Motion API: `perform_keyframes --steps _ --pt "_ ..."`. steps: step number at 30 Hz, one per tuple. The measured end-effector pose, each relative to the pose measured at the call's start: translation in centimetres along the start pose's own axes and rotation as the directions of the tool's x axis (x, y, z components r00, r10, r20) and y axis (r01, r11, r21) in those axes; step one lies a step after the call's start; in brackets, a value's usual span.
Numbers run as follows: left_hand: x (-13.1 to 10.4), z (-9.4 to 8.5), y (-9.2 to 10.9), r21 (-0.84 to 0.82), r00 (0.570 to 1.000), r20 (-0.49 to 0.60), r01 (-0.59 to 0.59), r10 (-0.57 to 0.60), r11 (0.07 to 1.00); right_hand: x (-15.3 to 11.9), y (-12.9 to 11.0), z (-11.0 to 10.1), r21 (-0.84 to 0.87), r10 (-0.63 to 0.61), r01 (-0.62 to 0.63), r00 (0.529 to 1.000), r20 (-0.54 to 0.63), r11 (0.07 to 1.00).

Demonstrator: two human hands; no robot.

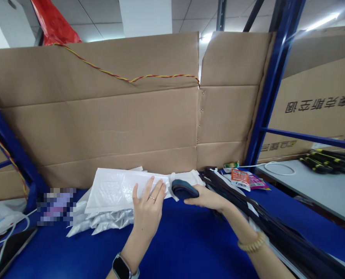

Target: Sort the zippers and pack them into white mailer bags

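Observation:
My left hand (149, 201) lies with its fingers stretched out on the right end of a white padded mailer (111, 190); a ring and a watch show on that arm. Beneath the mailer are several silvery-white plastic packages (111, 221). Closed around a dark blue folded fabric strip (184, 190), my right hand (204, 197) is just right of the mailer's end. Another white packet (190, 177) lies behind the strip. Whether the strip touches the mailer, I cannot tell.
Long dark strips (277, 228) run down the right side of the blue table (184, 248). Small orange (240, 179) and purple (256, 182) packets lie beyond them. A cardboard wall (117, 124) stands behind. A dark flat device (9, 250) and white cables are at the left.

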State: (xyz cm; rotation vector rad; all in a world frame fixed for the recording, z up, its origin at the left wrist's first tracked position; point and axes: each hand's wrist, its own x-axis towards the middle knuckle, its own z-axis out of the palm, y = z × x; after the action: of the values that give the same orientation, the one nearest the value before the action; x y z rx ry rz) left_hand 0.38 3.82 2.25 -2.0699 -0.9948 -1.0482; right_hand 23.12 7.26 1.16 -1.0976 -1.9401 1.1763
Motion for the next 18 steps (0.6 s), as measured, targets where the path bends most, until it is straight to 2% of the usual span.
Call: perform_keyframes --steps 3,7,13,18 --pt "0.2 -0.3 0.2 0.014 0.998 -0.035 -0.043 0.044 0.999 0.0 0.1 -0.1 -0.082 -0.057 0.063 0.995 0.082 0.995" --pt "0.4 -0.4 0.7 0.005 0.993 -0.049 -0.103 0.104 0.995 0.2 0.1 0.3 -0.095 -0.112 0.121 0.989 0.095 0.988" --pt "-0.2 0.2 1.2 -0.031 0.987 -0.010 -0.160 0.160 0.987 0.2 0.8 0.3 -0.233 -0.061 0.080 0.994 0.090 0.969" --pt "-0.2 0.0 1.1 -0.055 0.979 -0.010 -0.203 0.203 0.978 0.0 0.3 0.4 -0.230 -0.053 0.075 0.993 0.103 0.970"
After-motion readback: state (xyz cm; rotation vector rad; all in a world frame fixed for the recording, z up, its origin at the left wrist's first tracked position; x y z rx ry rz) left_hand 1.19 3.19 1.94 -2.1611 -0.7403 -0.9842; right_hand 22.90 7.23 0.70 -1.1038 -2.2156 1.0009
